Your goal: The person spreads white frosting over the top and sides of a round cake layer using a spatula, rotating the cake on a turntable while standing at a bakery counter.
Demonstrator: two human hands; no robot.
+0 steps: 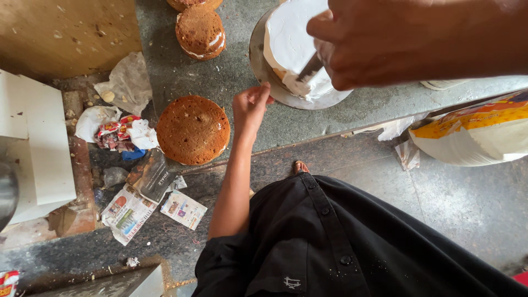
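right hand (385, 47): spatula (311, 67) on iced cake (291, 41) | left hand (250, 105): turntable rim (258, 60)

Stone counter (231, 82) speckled grey, matt, slightly rough; metal turntable plate (258, 60) dull-glossy at its rim; iced cake (289, 44) coated in smooth, wet-looking white cream; bare sponge cake (192, 130) near the counter's front edge brown, porous, matt; floor wrappers (129, 212) crumpled printed paper.
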